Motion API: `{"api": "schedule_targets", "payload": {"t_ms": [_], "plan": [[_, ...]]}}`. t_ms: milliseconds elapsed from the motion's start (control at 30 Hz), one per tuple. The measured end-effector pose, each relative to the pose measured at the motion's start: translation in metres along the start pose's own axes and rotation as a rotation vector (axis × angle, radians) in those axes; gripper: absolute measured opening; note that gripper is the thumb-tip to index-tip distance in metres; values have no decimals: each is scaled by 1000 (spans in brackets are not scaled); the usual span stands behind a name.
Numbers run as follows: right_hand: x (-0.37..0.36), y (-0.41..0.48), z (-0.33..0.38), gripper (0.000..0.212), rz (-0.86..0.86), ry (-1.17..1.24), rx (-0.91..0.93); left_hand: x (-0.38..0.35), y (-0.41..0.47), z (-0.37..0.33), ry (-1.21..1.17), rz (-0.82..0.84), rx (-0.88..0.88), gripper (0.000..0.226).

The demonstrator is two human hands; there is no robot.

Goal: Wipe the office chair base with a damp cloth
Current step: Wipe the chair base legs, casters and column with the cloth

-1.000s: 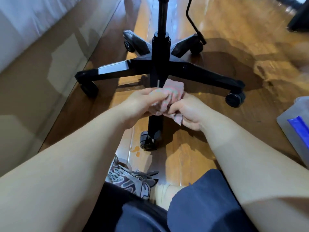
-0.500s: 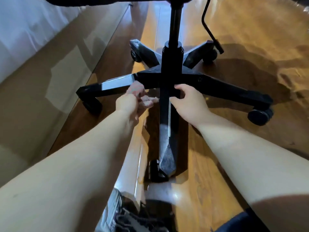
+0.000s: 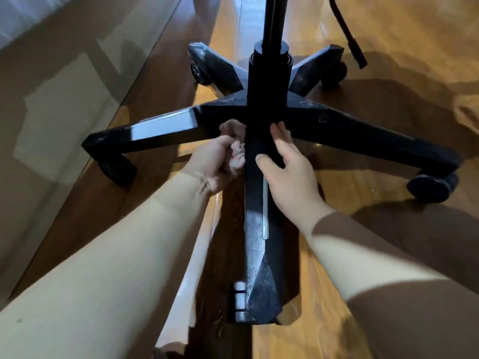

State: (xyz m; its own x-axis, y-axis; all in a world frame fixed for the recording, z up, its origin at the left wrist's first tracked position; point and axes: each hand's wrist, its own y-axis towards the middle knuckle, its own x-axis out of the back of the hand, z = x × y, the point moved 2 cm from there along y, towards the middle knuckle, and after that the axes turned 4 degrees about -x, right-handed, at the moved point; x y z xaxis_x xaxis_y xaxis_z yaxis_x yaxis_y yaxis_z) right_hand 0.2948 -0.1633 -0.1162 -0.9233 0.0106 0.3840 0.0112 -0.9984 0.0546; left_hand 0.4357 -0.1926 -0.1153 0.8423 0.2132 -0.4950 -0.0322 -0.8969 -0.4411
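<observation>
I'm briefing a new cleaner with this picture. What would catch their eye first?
The black five-legged chair base fills the middle of the view on a glossy wooden floor. Close to its hub, the left hand grips a crumpled pinkish cloth, while the right hand rests with straight fingers on the leg that points toward the camera.

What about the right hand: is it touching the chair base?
Touching. The head view shows the right hand lying on the base, its thumb across the top of the near leg.
</observation>
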Motion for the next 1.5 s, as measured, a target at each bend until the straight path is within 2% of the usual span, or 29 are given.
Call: {"api": "schedule_targets", "payload": {"t_ms": [67, 167, 233, 300, 367, 500, 533, 633, 700, 733, 800, 867, 933, 1033, 1100, 1200, 1300, 1400, 1467, 1500], "plan": [[-1, -2, 2, 59, -5, 5, -5, 6, -4, -7, 58, 26, -34, 21], [0, -3, 5, 59, 4, 31, -20, -2, -6, -12, -40, -67, -95, 18], [0, -4, 6, 58, 0, 25, -18, -11, -3, -10, -140, -57, -58, 29], [1, -5, 6, 57, -6, 19, -18, -11, 0, -11, -46, -89, 17, 33], [-1, -4, 4, 57, -7, 32, -21, -5, 3, -13, 81, -104, 46, 26], [-1, -3, 1, 57, -20, 22, -21, -9, 8, -8, -143, -9, 9, 26], [-1, -2, 1, 57, -20, 17, -15, -11, 12, -7, -108, -34, -7, 26], [-2, -1, -3, 58, -15, 17, -4, -12, 26, -6, 298, -67, -60, 24], [-2, 0, -4, 59, -15, 27, -6, -12, 31, -5, 306, -76, -106, 16], [-3, 0, -5, 59, -16, 30, -3, -9, 31, -4, 289, -98, -116, 19], [-4, 0, -5, 59, -16, 34, 6, -3, 33, 2, 214, -157, -55, 44], [-6, 3, -6, 59, -10, 48, 10, 2, 36, 7, 185, -185, 13, 42], [-7, 5, -6, 58, -14, 56, 10, 4, 28, 8, 209, -149, 101, 36], [-8, 5, -6, 58, -18, 61, 11, 7, 16, 8, 162, -9, 195, 42], [-8, 4, -7, 57, -17, 71, 16, 5, 13, 5, 138, -19, 181, 38], [-7, 4, -8, 57, -17, 91, 14, -3, 18, 2, 9, -103, 69, 45], [-8, 5, -9, 57, -16, 95, 12, 1, 17, 11, -80, -54, 53, 26], [-8, 5, -10, 56, -26, 112, 22, 16, 3, 21, -3, 56, 133, 27], [-9, 5, -10, 56, -13, 118, 24, 23, -3, 23, 114, 21, 140, 25], [-9, 5, -10, 57, -10, 118, 19, 24, -1, 24, 77, 32, 144, 25]]}}
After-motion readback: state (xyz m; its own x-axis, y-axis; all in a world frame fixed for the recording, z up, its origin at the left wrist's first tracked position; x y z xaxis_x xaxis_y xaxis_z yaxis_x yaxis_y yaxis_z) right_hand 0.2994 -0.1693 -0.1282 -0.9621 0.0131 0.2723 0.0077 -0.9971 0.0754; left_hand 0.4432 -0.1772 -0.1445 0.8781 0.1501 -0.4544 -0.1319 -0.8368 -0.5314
